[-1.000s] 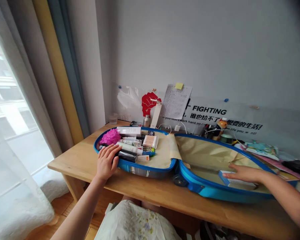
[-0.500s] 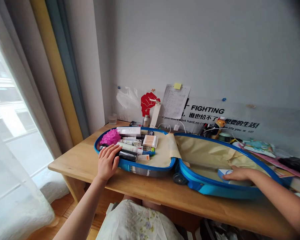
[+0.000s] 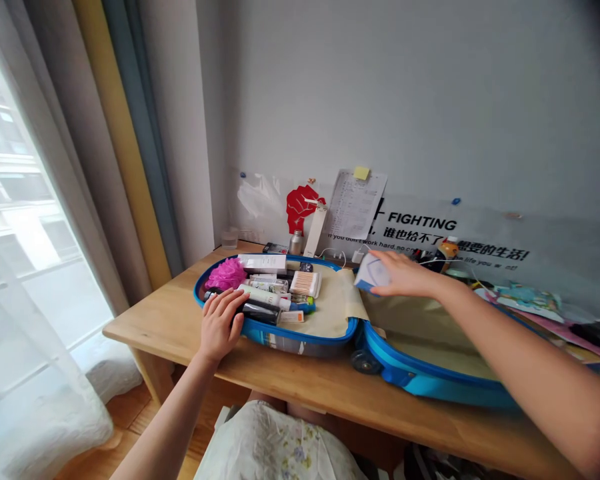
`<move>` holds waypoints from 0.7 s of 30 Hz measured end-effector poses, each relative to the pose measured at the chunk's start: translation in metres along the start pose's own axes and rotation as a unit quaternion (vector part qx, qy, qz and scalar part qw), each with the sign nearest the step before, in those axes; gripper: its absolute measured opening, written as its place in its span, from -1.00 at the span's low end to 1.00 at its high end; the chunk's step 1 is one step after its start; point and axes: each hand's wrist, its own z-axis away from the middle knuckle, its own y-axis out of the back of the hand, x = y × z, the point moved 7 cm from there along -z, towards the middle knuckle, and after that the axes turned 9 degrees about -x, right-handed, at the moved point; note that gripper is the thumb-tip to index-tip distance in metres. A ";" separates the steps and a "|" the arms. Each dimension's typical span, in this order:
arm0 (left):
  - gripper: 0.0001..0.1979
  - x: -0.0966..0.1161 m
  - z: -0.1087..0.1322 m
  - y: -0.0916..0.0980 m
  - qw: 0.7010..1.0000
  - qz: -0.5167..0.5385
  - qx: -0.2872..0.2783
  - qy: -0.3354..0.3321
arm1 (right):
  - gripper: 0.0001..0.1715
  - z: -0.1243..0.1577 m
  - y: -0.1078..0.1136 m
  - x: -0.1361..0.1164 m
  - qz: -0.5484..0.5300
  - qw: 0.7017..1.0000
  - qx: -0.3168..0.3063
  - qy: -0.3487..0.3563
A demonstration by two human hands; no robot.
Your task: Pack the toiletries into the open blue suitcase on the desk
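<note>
A blue suitcase (image 3: 300,347) lies spread on the wooden desk, both beige-lined halves facing up. My left hand (image 3: 221,323) lies over the near rim of the left half, its outstretched fingers touching the tubes and bottles there. My right hand (image 3: 405,275) grips a small white and blue box (image 3: 373,273), held above the hinge between the halves. Inside the left half are a pink bath puff (image 3: 226,273), a long white box (image 3: 264,263), a pale tube (image 3: 264,297), a black bottle (image 3: 261,312), a pack of cotton swabs (image 3: 306,284) and a small white-orange box (image 3: 293,317).
Along the wall stand a metal bottle (image 3: 296,243), a clear cup (image 3: 229,238) and a white charger (image 3: 358,256) with cables. Papers and bags (image 3: 530,300) lie on the right. A curtain (image 3: 130,147) hangs by the window at left.
My right hand has lifted the white and blue box out of the right half and carried it left to the hinge. My left hand keeps its place on the rim.
</note>
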 end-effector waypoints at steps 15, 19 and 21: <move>-0.63 0.002 -0.001 0.002 1.000 -0.011 0.007 -0.011 | 0.13 -0.105 -0.038 -0.139 -0.017 0.986 -0.039 0.163; -0.61 0.001 -0.001 0.000 1.000 -0.010 -0.001 0.004 | 0.10 -0.108 -0.046 -0.142 -0.029 0.983 -0.064 0.171; -0.60 0.000 0.000 -0.001 1.000 -0.011 -0.004 0.009 | 0.12 -0.108 -0.049 -0.143 -0.032 0.982 -0.076 0.173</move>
